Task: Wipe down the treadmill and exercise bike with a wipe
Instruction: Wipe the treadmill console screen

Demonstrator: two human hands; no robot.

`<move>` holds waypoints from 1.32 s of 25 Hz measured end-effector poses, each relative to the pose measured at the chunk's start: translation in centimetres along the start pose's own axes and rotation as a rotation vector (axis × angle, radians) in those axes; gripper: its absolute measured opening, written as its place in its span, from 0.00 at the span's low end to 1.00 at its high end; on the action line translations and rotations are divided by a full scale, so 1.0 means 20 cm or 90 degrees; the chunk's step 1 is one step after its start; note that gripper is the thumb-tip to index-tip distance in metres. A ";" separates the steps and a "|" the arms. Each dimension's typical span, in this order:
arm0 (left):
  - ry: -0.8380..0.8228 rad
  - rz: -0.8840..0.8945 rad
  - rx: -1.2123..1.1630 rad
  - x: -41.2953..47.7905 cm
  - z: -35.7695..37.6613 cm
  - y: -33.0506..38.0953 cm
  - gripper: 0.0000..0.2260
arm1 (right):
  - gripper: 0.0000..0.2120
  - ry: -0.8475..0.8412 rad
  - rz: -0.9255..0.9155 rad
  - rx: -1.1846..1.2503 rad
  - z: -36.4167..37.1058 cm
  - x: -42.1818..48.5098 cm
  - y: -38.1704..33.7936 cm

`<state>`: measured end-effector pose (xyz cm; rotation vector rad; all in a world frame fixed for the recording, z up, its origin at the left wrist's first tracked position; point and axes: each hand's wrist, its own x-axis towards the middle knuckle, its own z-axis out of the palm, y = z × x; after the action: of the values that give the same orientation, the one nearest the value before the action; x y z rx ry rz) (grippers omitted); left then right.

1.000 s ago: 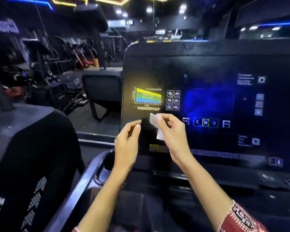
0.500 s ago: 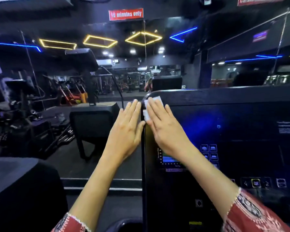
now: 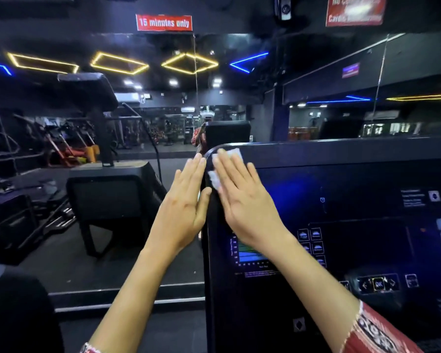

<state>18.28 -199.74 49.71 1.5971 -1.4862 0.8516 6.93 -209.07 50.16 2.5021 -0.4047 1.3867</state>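
The treadmill's black console panel fills the right half of the view, with lit buttons and a small coloured graph. My right hand lies flat on the panel's upper left corner and presses a white wipe against it; the wipe shows above and left of my fingers. My left hand is flat with fingers together against the panel's left outer edge, holding nothing.
A neighbouring machine's black console stands to the left on a dark floor. A mirror wall behind reflects gym equipment and neon ceiling lights. A red "15 minutes only" sign hangs above. A dark rounded shape sits at the lower left.
A second ago both hands held the wipe low in front of the panel. They rose to the top left corner, and since half a second ago they stay there almost unmoved.
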 end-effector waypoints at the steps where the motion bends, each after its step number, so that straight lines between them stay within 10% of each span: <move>1: 0.002 0.004 0.003 0.01 0.00 0.00 0.24 | 0.23 0.007 -0.044 -0.007 0.00 0.07 0.02; 6: 0.004 0.014 0.009 0.02 -0.02 0.02 0.24 | 0.25 0.047 0.236 -0.094 -0.07 -0.04 0.28; 11: 0.019 0.039 0.064 0.06 0.03 0.09 0.23 | 0.24 0.009 0.008 -0.048 -0.05 0.01 0.14; 16: -0.003 0.061 0.143 0.12 0.11 0.23 0.24 | 0.27 0.026 0.249 -0.157 -0.19 -0.14 0.50; 21: 0.014 0.050 0.179 0.19 0.19 0.33 0.25 | 0.28 -0.051 0.075 -0.021 -0.21 -0.06 0.41; 26: -0.009 0.058 0.162 0.24 0.29 0.48 0.24 | 0.24 0.050 0.274 -0.099 -0.31 -0.22 0.76; 30: -0.002 0.040 0.170 0.25 0.37 0.56 0.25 | 0.26 -0.022 0.068 -0.022 -0.26 -0.18 0.65; 33: 0.000 0.036 0.164 0.27 0.40 0.63 0.25 | 0.27 0.029 0.132 -0.074 -0.33 -0.13 0.86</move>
<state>6.06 -209.52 51.96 1.7455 -1.4733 1.1129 -5.70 -222.49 52.84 2.3852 -0.7319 1.4456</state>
